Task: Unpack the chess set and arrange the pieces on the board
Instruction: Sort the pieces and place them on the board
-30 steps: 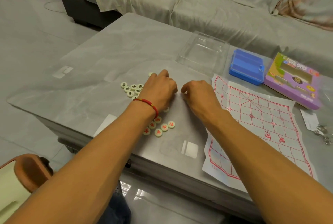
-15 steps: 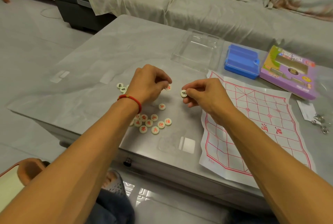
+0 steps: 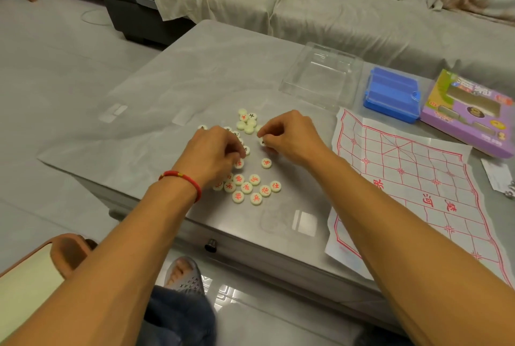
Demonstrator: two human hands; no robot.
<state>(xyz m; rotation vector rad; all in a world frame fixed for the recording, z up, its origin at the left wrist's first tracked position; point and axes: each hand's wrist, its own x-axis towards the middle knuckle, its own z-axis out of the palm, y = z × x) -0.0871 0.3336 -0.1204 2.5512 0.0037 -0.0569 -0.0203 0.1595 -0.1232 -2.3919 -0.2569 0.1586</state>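
Observation:
Several round cream chess pieces lie loose on the grey table (image 3: 172, 89). A cluster with red characters (image 3: 250, 188) sits near the front, and a second cluster (image 3: 246, 121) lies farther back. My left hand (image 3: 214, 154) hovers over the pieces with fingers curled down, pinching a red-marked piece (image 3: 238, 163). My right hand (image 3: 289, 136) pinches a cream piece (image 3: 262, 141) between thumb and fingers. One red-marked piece (image 3: 266, 163) lies alone between my hands. The paper board (image 3: 412, 178) with red grid lines lies flat to the right, with no pieces on it.
A clear plastic lid (image 3: 320, 75) stands behind my hands. A blue tray (image 3: 391, 94) and a purple box (image 3: 471, 111) lie at the back right. A sofa (image 3: 334, 5) runs along the far side. The table's front edge is close to my knees.
My left hand has come down onto the pieces between the clusters. My right hand has kept hold of its piece and stayed just left of the board.

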